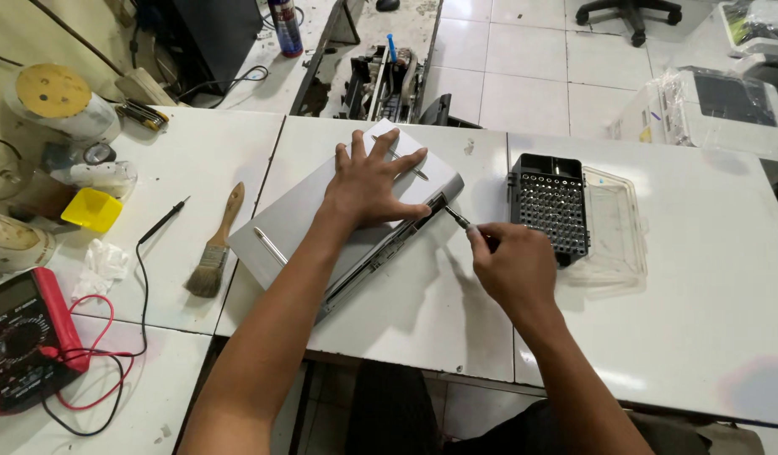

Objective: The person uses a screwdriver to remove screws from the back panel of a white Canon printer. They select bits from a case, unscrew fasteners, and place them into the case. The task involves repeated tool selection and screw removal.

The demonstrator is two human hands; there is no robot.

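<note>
Lying slantwise on the white tabletop (709, 337), near its middle: a flat silver-grey plastic device with a hinged lid (321, 221), much like a small printer or scanner. Pressing down flat on that lid, fingers spread wide, gripping nothing: the left hand (370, 181). Closing around the dark handle of a slim precision screwdriver (458, 219): the right hand (515, 265), tip meeting the device's right-hand corner, just below the left thumb.

Judging from this: keeping the driver in line with the screw, pushing steadily along the shaft, turning slowly, holding the lid firm against sliding. Slipping of the tip seeming the main risk.

Just right of the device: a black bit holder full of small bits (550, 206), sitting beside its clear plastic cover (616, 227). Left of the device: a wooden-handled paintbrush (215, 244), a black probe lead (161, 223), a small yellow tray (91, 208), and further left toward the near edge a red-cased multimeter (26, 337). Beyond the device: white floor tiles (524, 67) and an opened grey machine (384, 80).
</note>
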